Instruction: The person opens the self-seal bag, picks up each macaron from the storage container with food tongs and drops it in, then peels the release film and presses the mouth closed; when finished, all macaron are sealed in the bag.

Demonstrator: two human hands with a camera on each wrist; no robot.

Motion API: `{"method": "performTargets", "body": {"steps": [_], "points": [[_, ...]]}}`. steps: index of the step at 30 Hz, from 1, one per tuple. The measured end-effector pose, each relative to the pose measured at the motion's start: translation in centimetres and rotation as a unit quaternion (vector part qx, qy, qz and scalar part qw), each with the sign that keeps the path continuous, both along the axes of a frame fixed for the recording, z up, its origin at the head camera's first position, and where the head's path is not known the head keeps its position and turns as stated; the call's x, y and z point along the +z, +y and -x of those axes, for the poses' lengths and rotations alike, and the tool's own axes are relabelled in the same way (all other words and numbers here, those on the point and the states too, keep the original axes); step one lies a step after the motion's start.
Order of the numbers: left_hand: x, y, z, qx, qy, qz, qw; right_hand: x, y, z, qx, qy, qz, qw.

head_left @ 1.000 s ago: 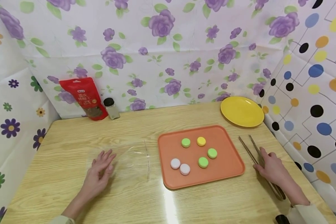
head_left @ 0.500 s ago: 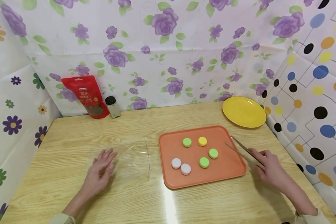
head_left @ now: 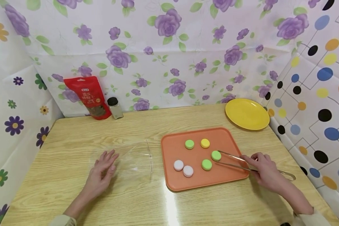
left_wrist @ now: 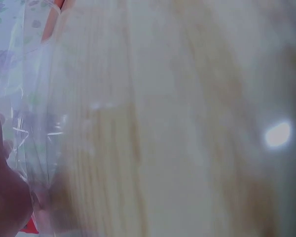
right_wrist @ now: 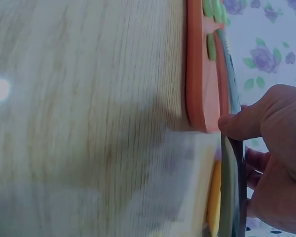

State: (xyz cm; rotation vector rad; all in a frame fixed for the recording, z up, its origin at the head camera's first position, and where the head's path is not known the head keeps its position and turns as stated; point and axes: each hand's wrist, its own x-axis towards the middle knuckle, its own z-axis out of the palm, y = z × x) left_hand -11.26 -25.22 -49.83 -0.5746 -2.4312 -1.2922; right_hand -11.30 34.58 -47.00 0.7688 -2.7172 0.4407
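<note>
My right hand (head_left: 264, 168) grips metal tongs (head_left: 234, 165), thumb on one arm and fingers on the other. The tong tips reach over the orange tray (head_left: 197, 185), one on each side of a green macaron (head_left: 216, 155). In the right wrist view the thumb presses the near arm of the tongs (right_wrist: 230, 148). My left hand (head_left: 101, 171) rests with relaxed fingers at a clear plastic piece (head_left: 134, 163), see-through and creased, on the table. In the left wrist view this clear plastic (left_wrist: 37, 98) stands beside part of the hand (left_wrist: 7, 197).
Also on the tray are two more green macarons (head_left: 207, 164), a yellow one (head_left: 205, 143) and two pale pink ones (head_left: 188, 171). A yellow plate (head_left: 247, 113) lies at the back right. A red pouch (head_left: 88, 97) and a black-capped jar (head_left: 115, 108) stand at the back left.
My right hand has lifted the tongs from beside the tray and swung their tips left over it, to either side of a green macaron. The left hand has stayed put.
</note>
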Motion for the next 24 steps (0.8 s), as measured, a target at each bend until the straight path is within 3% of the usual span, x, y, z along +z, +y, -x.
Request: {"method": "performTargets", "body": {"steps": [16,24], "points": [[0.0,-0.2,-0.1,0.001,-0.003,0.002,1.0000,-0.6,-0.9,1.0,0.004,0.010,-0.005,0.9999],[-0.2,-0.3,0.0,-0.002,0.002,0.002,1.0000,-0.2,-1.2,1.1,0.013,0.025,-0.001,0.9996]]}}
